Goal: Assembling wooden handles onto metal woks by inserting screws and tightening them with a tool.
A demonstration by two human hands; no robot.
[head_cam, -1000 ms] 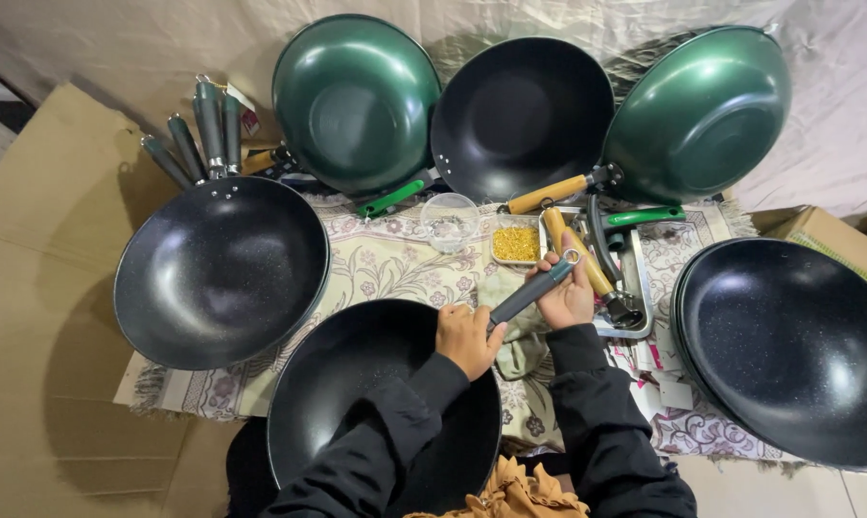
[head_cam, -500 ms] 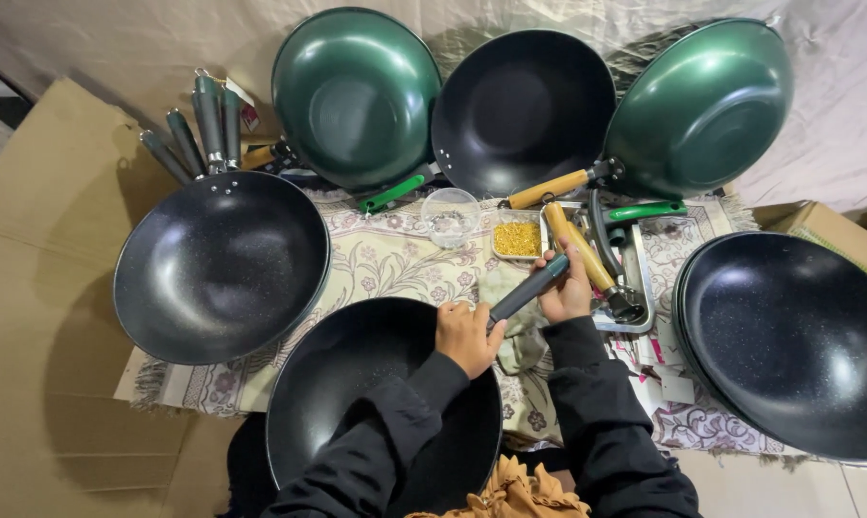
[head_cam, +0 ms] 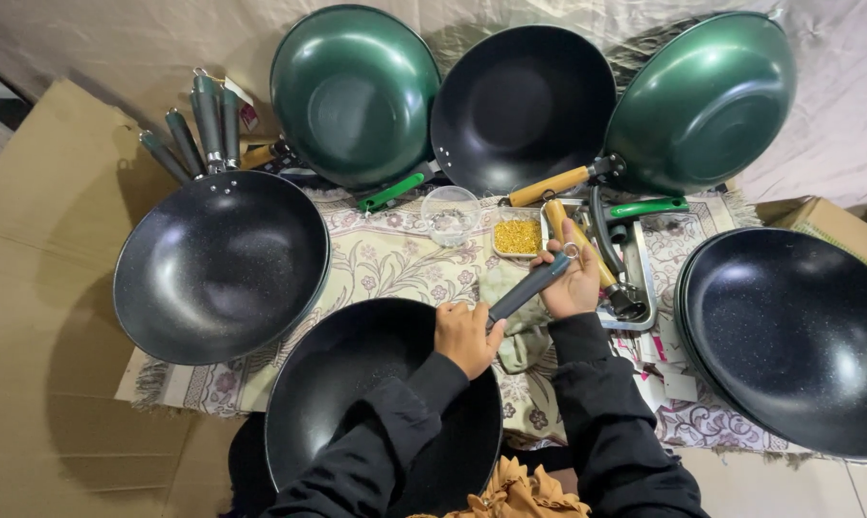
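A black speckled wok (head_cam: 357, 403) rests in front of me on the patterned cloth (head_cam: 386, 264). Its dark grey handle (head_cam: 529, 286) points up to the right. My left hand (head_cam: 465, 336) is closed at the spot where the handle meets the wok's rim. My right hand (head_cam: 573, 278) grips the far end of the handle, close to its metal hanging loop. Both arms wear black sleeves.
Another black wok (head_cam: 222, 264) lies at left, with several loose grey handles (head_cam: 199, 125) behind it. Green woks (head_cam: 357, 91) (head_cam: 702, 101) and a black one (head_cam: 522, 105) lean at the back. Stacked black woks (head_cam: 798, 336) sit right. A metal tray (head_cam: 635, 278), yellow-filled dish (head_cam: 517, 237) and clear cup (head_cam: 450, 213) lie mid-cloth.
My right hand has slid slightly along the handle and the handle tilted a little. The left hand stays at the wok's rim.
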